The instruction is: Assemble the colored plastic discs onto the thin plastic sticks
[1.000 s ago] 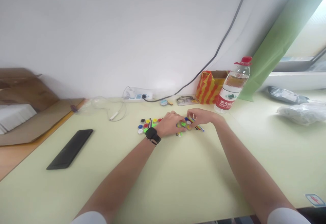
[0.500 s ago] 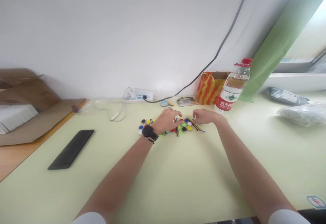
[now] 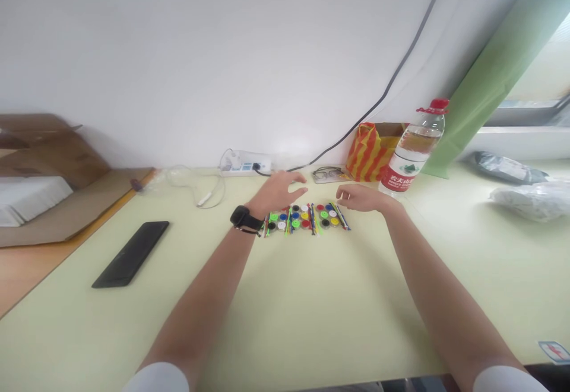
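Both hands hover open and empty above a row of small coloured discs [image 3: 305,218] and thin sticks [image 3: 339,216] lying mid-worktop [image 3: 312,309]. The left hand [image 3: 278,190] is at the cluster's 11 o'clock and the right hand [image 3: 361,197] at its 2 o'clock. The pieces look like light, stiff, probably slick plastic, best pinched by the rim or at mid-length with the fingertips. A water bottle [image 3: 414,154] stands further out at 2 o'clock, a phone [image 3: 131,253] at 8 o'clock.
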`<move>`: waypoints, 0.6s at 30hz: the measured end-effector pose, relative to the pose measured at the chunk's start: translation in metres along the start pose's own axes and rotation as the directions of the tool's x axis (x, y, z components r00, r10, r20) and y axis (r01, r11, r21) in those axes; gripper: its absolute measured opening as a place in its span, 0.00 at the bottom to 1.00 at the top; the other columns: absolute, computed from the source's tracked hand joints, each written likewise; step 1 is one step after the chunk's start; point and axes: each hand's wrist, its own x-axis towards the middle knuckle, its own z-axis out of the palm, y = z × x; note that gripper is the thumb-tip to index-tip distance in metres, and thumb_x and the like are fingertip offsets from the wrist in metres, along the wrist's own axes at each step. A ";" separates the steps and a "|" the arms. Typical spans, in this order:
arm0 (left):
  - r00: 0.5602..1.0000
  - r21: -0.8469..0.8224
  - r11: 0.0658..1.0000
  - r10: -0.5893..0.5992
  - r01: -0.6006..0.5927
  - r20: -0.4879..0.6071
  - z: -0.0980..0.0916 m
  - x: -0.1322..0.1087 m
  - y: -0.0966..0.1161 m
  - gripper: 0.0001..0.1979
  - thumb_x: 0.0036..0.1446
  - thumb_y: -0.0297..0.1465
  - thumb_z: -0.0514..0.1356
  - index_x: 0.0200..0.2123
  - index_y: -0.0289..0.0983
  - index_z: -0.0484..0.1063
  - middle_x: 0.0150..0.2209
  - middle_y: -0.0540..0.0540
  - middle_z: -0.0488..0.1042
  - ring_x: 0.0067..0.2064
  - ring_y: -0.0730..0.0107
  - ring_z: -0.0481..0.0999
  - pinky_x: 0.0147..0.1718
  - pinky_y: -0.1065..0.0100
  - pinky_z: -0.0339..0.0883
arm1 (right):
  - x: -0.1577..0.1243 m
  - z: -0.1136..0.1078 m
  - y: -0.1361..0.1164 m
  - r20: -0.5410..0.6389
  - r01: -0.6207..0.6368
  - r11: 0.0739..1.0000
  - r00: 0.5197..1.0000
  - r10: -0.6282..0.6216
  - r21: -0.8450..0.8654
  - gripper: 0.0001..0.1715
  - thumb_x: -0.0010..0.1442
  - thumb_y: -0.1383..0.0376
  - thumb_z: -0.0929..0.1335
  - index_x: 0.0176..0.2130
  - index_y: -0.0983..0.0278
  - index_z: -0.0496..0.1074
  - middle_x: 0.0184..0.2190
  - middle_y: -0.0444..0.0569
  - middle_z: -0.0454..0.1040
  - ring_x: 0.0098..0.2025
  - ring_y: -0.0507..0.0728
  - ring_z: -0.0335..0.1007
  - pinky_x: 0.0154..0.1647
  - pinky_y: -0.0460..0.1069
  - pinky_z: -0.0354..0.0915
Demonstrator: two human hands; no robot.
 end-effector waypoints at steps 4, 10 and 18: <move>0.994 -0.048 0.993 -0.107 0.108 0.035 -0.026 -0.015 -0.021 0.22 0.69 0.50 0.52 0.54 0.44 0.75 0.56 0.45 0.78 0.56 0.58 0.75 0.58 0.60 0.68 | -0.010 0.017 -0.005 -0.218 0.142 0.990 0.966 -0.136 0.011 0.16 0.69 0.57 0.63 0.51 0.61 0.71 0.50 0.55 0.78 0.50 0.61 0.75 0.51 0.54 0.70; 0.911 0.219 0.915 -0.378 0.340 0.165 -0.003 -0.078 -0.064 0.31 0.67 0.53 0.50 0.65 0.44 0.67 0.68 0.41 0.65 0.72 0.39 0.52 0.67 0.38 0.51 | -0.031 0.080 0.000 -0.375 0.181 0.982 0.908 -0.185 -0.048 0.31 0.73 0.52 0.56 0.68 0.62 0.61 0.68 0.59 0.64 0.71 0.65 0.55 0.71 0.62 0.55; 0.936 0.156 0.926 -0.351 0.345 0.014 0.035 -0.116 -0.057 0.31 0.72 0.51 0.43 0.71 0.44 0.59 0.74 0.44 0.55 0.74 0.49 0.49 0.71 0.46 0.47 | -0.017 0.108 0.021 -0.537 0.049 0.977 0.841 0.072 0.206 0.41 0.74 0.45 0.46 0.73 0.62 0.55 0.72 0.55 0.58 0.74 0.61 0.51 0.74 0.60 0.50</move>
